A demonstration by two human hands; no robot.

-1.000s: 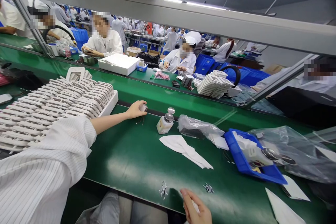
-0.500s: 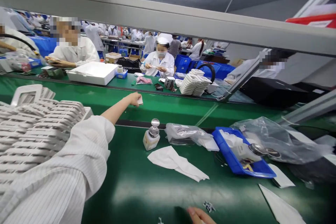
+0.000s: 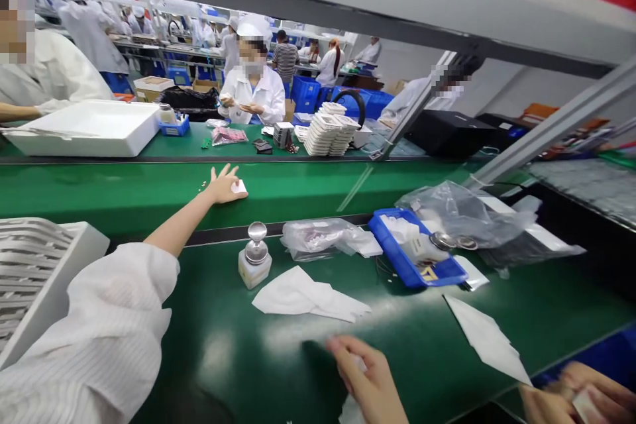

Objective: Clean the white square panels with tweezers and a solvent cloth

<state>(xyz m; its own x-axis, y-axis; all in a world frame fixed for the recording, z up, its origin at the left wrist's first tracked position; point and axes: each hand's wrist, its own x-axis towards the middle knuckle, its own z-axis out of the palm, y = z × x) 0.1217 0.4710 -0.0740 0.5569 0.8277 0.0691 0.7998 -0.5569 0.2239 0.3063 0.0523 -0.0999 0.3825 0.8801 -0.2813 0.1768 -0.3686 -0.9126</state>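
Over the green belt, my left hand (image 3: 223, 187) has its fingers spread. A small white piece (image 3: 240, 189) is at its thumb, against the belt surface. At the bottom centre, my right hand (image 3: 365, 371) is curled closed on a white cloth (image 3: 350, 411), part of which shows between the fingers and below them. Between my hands stands a square bottle (image 3: 255, 269) with a round metal top. To its right, a crumpled white wipe (image 3: 308, 295) lies on the green table (image 3: 218, 344).
White stacked trays (image 3: 30, 265) are at left. Toward the right are a plastic bag (image 3: 322, 238), a blue bin (image 3: 410, 265) holding a bottle, and another wipe (image 3: 487, 338). Another person's hands (image 3: 581, 397) show at bottom right. A metal beam (image 3: 348, 6) crosses above; a masked person (image 3: 253, 93) sits opposite.
The view has shifted right and down. My left hand's fingers have spread, where before they were closed round the white piece. My right hand has come further into view.
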